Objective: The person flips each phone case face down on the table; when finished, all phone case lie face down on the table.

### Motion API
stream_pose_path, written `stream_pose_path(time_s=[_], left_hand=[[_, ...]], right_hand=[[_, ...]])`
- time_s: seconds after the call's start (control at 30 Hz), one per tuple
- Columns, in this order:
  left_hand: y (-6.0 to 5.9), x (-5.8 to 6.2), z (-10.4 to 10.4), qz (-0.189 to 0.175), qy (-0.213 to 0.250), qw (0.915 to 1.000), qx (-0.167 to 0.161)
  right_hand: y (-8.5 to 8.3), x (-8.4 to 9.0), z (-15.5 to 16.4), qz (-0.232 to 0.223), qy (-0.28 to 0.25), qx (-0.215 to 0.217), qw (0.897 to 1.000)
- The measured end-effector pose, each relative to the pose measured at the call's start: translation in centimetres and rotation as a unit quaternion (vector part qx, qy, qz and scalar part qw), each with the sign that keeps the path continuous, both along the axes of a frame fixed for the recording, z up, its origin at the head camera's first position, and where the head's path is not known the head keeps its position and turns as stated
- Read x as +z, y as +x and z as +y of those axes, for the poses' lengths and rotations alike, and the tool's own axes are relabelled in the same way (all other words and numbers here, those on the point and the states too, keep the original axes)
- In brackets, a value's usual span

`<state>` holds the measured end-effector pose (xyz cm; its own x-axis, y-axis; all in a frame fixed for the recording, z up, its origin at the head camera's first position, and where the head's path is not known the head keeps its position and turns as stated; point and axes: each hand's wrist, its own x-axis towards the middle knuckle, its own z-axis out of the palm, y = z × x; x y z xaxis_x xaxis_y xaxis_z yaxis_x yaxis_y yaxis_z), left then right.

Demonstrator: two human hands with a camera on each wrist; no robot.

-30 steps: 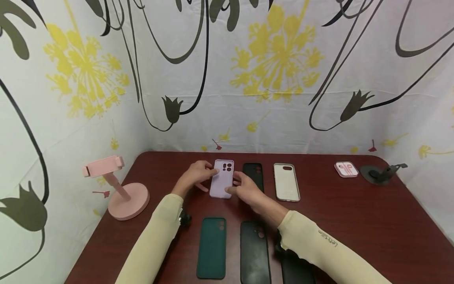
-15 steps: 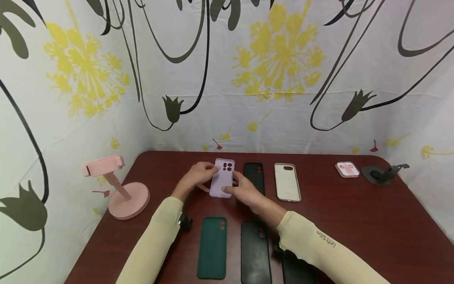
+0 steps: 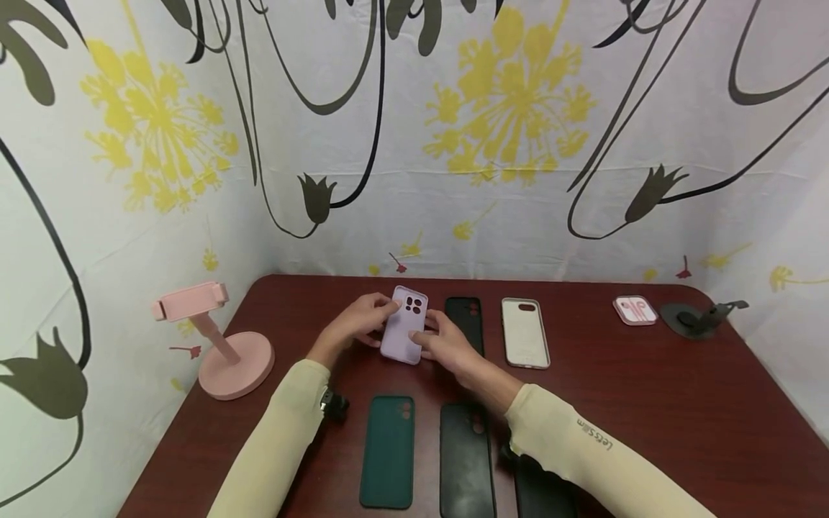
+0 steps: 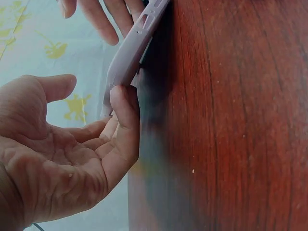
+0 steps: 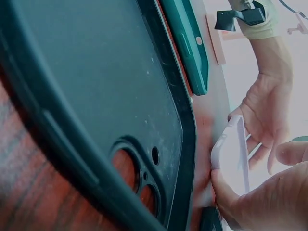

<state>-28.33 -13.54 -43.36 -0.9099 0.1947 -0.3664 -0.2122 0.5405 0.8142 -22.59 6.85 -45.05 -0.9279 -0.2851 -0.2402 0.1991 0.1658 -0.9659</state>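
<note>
lilac phone case [image 3: 406,325] tilted off table [image 3: 648,403], pinched between left hand [image 3: 360,316] and right hand [image 3: 445,343] fingertips

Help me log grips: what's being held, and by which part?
The lilac phone case: left hand at its upper left edge, right hand at its lower right edge.

A lilac phone case [image 3: 405,325] sits on the dark red woodgrain bench [image 3: 648,403]. Nearby lie a dark green case [image 3: 387,451], black cases [image 3: 465,460] and a cream case [image 3: 524,333]; the phone stand [image 3: 220,338] is pink.
</note>
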Motion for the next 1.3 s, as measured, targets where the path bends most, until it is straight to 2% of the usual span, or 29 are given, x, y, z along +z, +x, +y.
stream_pose_path(time_s=[0.3, 0.57, 0.7, 0.87, 1.1, 1.3], left_hand=[[0.0, 0.6, -0.2, -0.008, 0.066, 0.9975, -0.023], [0.9, 1.0, 0.6, -0.014, 0.111, 0.9926, -0.047], [1.3, 1.0, 1.1, -0.007, 0.119, 0.9909, -0.063], [1.5, 0.2, 1.3, -0.002, 0.109, 0.9911, -0.077], [2.2, -0.3, 1.3, -0.014, 0.119, 0.9892, -0.085], [2.2, -0.8, 1.3, -0.016, 0.121, 0.9878, -0.096]], right_hand=[[-0.1, -0.2, -0.5, -0.004, 0.013, -0.018, 1.0], [-0.2, 0.4, -0.7, -0.011, 0.029, -0.031, 0.999], [-0.4, 0.8, -0.7, -0.004, 0.041, -0.035, 0.999], [-0.6, 0.8, -0.8, 0.008, 0.04, -0.041, 0.998], [-0.7, 0.4, -0.6, 0.011, 0.023, -0.066, 0.997], [-0.6, 0.6, -0.5, 0.003, -0.014, -0.086, 0.996]])
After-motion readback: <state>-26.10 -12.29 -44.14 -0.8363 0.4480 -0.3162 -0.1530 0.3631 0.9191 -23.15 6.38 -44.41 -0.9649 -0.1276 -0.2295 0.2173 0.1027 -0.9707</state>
